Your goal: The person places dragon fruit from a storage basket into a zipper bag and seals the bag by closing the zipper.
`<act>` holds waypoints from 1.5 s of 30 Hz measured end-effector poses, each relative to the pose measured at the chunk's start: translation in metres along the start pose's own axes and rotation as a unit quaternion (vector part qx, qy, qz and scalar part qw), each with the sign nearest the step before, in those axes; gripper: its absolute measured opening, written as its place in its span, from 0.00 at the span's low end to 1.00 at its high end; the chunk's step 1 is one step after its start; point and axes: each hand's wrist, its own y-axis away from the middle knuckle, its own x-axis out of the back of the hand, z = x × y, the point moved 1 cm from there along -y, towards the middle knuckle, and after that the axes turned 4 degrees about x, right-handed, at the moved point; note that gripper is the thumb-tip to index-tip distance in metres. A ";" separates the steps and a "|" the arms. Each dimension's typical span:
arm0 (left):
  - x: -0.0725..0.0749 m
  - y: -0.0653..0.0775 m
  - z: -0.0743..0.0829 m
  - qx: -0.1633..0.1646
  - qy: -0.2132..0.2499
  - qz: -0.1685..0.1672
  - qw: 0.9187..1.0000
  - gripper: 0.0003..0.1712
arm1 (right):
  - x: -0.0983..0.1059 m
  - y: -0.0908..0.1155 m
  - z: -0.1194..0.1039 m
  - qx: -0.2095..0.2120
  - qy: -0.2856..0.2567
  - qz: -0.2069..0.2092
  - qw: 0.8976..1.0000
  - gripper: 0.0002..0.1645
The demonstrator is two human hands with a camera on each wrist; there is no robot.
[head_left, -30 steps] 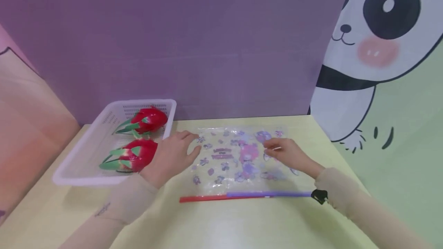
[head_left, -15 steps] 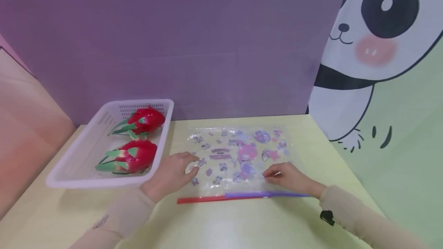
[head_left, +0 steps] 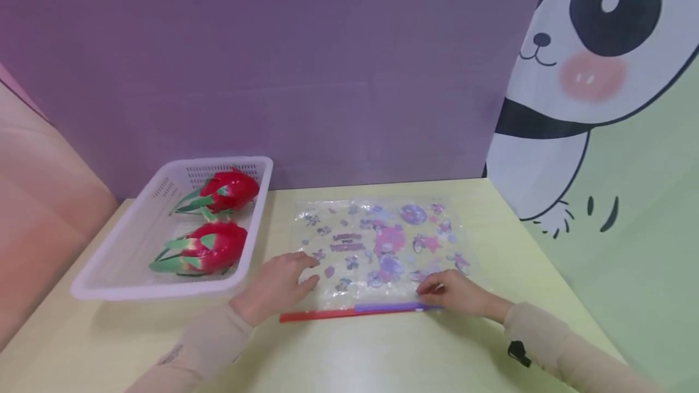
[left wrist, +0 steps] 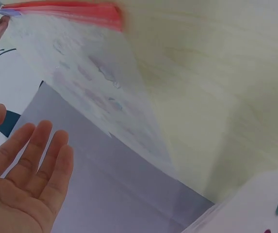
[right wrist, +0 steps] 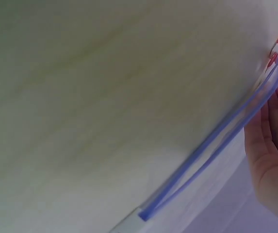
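One relaxed, empty left hand (head_left: 280,282) over left side of printed bag (head_left: 382,247) lying on surface (head_left: 349,356); right hand (head_left: 459,293), well apart, has moved to bag's near-edge blue zip strip (head_left: 384,307) (pinch unclear), seemingly putting bag's mouth within reach; basket (head_left: 158,292) left of bag.

Bare hands (head_left: 277,284), beige long sleeves (head_left: 213,339), faint dark marking (head_left: 171,355) on the left, black piece (head_left: 519,353) on the right

Lettering (head_left: 347,242) on the clear bag (head_left: 363,264) seems too blurred to read.
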 end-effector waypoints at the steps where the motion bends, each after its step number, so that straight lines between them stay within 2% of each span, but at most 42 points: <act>1: -0.001 0.001 0.000 -0.003 0.002 0.001 1.000 0.19 | 0.000 0.001 0.000 -0.004 -0.004 -0.001 1.000 0.14; 5: -0.007 0.002 0.000 -0.016 0.002 0.001 1.000 0.17 | 0.000 0.003 0.000 -0.012 -0.012 -0.005 1.000 0.20; 11: -0.013 0.003 0.000 -0.007 0.013 -0.026 1.000 0.19 | 0.001 0.004 0.005 -0.006 -0.016 -0.009 1.000 0.20; 15: -0.013 0.004 0.001 -0.004 0.008 -0.028 1.000 0.18 | 0.000 0.003 0.008 0.019 -0.012 -0.012 1.000 0.17; 21: -0.011 0.005 0.004 -0.018 0.016 -0.018 1.000 0.18 | -0.002 0.000 0.010 0.075 0.034 0.009 0.997 0.07; 28: -0.010 0.006 0.005 -0.014 0.027 -0.020 0.999 0.17 | -0.006 -0.002 0.009 0.106 0.060 0.021 0.992 0.05; 32: -0.011 0.007 0.004 -0.007 0.036 -0.025 0.999 0.18 | -0.006 -0.003 0.005 0.102 0.091 0.035 0.990 0.06; 37: -0.010 0.006 0.005 -0.018 0.037 -0.016 0.999 0.17 | -0.002 -0.003 0.000 0.094 0.130 0.093 0.983 0.06; 41: -0.008 0.003 0.007 -0.016 0.039 -0.022 0.999 0.18 | 0.004 -0.005 -0.003 0.087 0.144 0.126 0.978 0.05; 45: -0.008 -0.002 0.013 0.000 0.073 -0.036 0.997 0.18 | 0.010 -0.007 -0.010 0.066 0.130 0.133 0.980 0.06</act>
